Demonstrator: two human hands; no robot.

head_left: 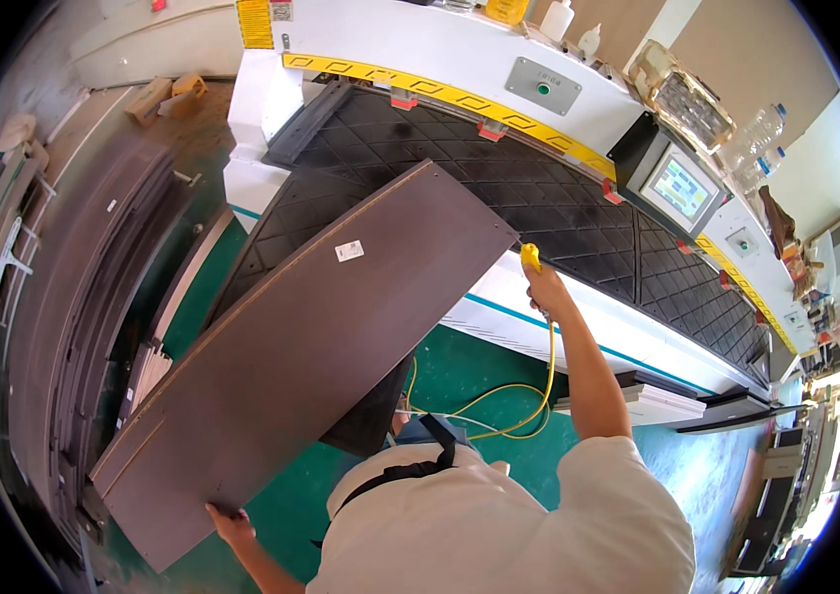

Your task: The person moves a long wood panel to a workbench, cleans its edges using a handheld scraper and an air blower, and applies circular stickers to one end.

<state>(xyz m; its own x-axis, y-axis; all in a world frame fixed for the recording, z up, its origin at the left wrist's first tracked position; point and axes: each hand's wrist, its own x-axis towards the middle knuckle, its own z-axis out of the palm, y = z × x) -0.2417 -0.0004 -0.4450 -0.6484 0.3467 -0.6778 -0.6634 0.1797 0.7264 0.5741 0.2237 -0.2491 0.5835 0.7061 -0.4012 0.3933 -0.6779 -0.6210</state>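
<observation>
A long dark brown panel (311,327) with a small white label lies slanted, its far end resting over the black quilted machine bed (569,218). My left hand (232,525) grips the panel's near edge, thumb on top and the other fingers out of sight beneath. In my right hand (546,290) is a yellow air blow gun (530,256), its nozzle close to the panel's far right corner. A yellow hose (551,366) hangs from the gun and loops down to the green floor.
A white machine beam (420,40) with a yellow strip spans the back, carrying a touch screen (682,186) and bottles (557,20). Stacked brown panels (73,327) stand at the left. White boards (658,404) are piled below the bed's right side. Cardboard pieces (167,97) lie far left.
</observation>
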